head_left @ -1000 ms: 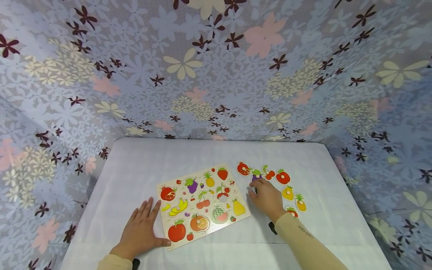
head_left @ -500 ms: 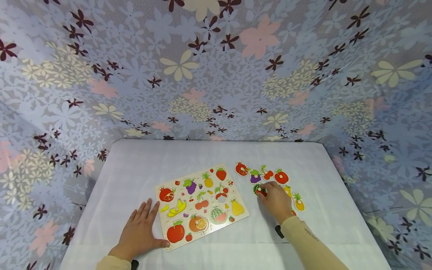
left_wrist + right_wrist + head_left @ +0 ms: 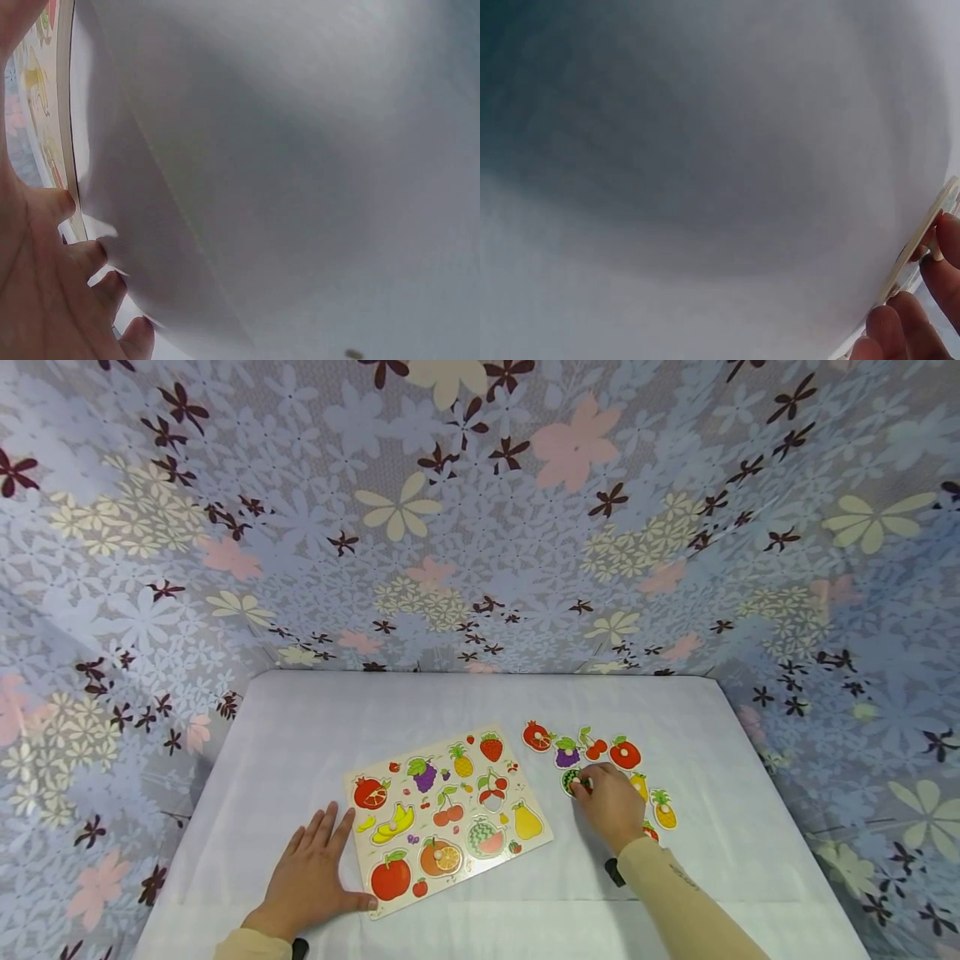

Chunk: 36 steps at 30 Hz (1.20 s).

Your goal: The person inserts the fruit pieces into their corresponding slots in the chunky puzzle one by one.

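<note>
My left hand (image 3: 309,872) lies with spread fingers at the left edge of the fruit puzzle board (image 3: 468,789), its thumb on the lower left corner. The left wrist view shows the fingertips (image 3: 91,256) along the board's edge. Right of the board, my right hand (image 3: 611,806) pinches the small knob of a watermelon puzzle piece (image 3: 568,781), partly covered by the fingers. Seen edge-on in the right wrist view, that piece (image 3: 909,259) has the thumb and a finger at its knob. Knobbed banana (image 3: 392,823) and orange (image 3: 440,857) pieces sit in the board.
Around the right hand lie loose pieces: a pomegranate (image 3: 537,736), grapes (image 3: 567,753), cherries (image 3: 596,748), an apple (image 3: 624,752) and a pineapple (image 3: 663,810). A yellow piece (image 3: 640,784) and a red piece (image 3: 650,832) show partly beside the wrist. Flowered cloth (image 3: 480,527) surrounds the white table (image 3: 337,710).
My right hand has shifted right from over the watermelon and grape pieces, uncovering them, and its fingers have closed in on the watermelon's knob. My left hand stays at the board.
</note>
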### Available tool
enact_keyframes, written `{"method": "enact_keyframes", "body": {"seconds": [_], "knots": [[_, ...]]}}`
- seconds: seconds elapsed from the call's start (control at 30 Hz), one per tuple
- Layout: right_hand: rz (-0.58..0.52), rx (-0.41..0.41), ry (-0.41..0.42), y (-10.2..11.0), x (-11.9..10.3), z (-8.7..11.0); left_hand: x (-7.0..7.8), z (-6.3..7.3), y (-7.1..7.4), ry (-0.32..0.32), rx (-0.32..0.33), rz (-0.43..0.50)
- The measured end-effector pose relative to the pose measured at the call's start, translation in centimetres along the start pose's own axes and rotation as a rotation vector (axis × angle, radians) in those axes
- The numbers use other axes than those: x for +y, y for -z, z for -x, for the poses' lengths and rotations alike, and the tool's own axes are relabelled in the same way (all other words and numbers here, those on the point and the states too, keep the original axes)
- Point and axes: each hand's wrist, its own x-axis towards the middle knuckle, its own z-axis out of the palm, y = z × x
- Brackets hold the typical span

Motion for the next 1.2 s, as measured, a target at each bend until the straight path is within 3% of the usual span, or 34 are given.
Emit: {"method": "enact_keyframes", "body": {"seconds": [1.2], "knots": [[-0.064,-0.023,0.0,-0.31,0.36,-0.35,-0.01,-0.02,-0.19,0.001,0.007,-0.005]]}}
